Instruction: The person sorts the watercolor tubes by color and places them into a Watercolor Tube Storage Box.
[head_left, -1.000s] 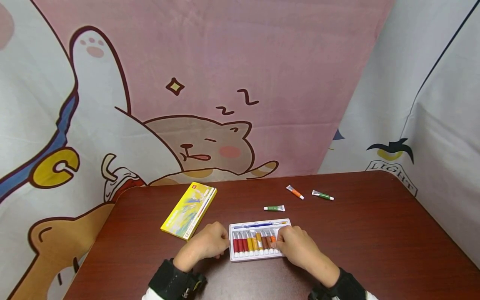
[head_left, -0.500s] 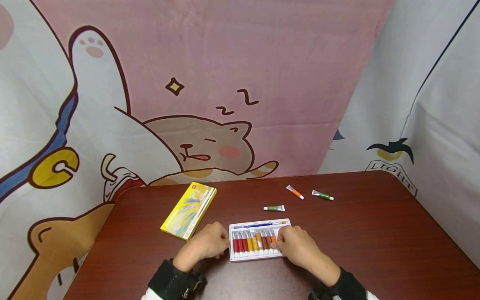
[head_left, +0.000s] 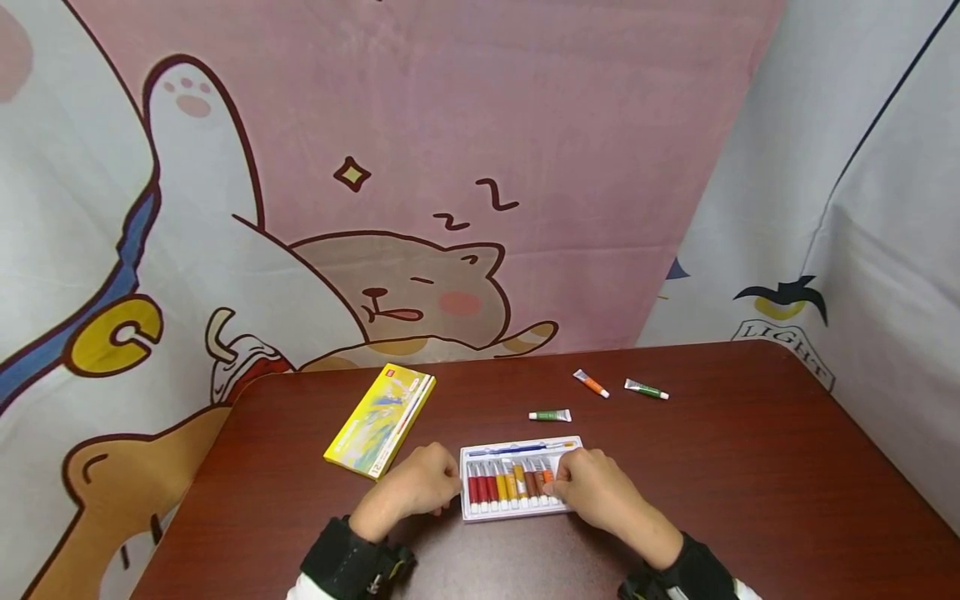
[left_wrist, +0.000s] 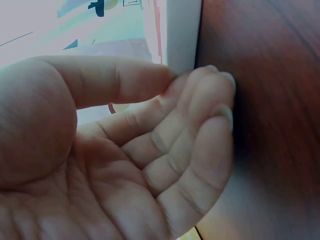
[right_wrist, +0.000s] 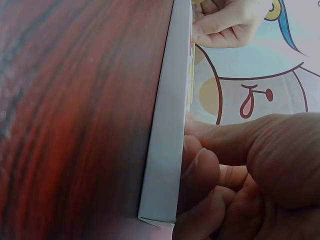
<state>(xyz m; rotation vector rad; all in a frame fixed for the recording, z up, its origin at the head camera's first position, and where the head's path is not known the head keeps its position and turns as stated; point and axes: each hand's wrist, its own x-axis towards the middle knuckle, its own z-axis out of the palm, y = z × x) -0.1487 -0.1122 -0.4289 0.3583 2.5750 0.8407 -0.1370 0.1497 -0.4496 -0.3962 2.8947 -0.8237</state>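
Observation:
A white tray of small paint tubes lies on the table, with red, yellow, ochre and brown tubes in a row and a blue-handled paintbrush along its far side. My left hand pinches the tray's left edge, its other fingers curled beside it. Over the tray's right end my right hand is bent, thumb and fingertips pinching at an orange paint tube. The hand itself covers part of that tube and the tray's right end. In the right wrist view the tray's front wall runs beside the fingers.
Beyond the tray lie a green paint tube, an orange-red tube and another green tube. A yellow paint box lies left, close to my left hand. A patterned cloth hangs behind the table.
Both hands keep their places at the tray. The whole head view shifts very slightly; the tubes and the yellow box stay where they were.

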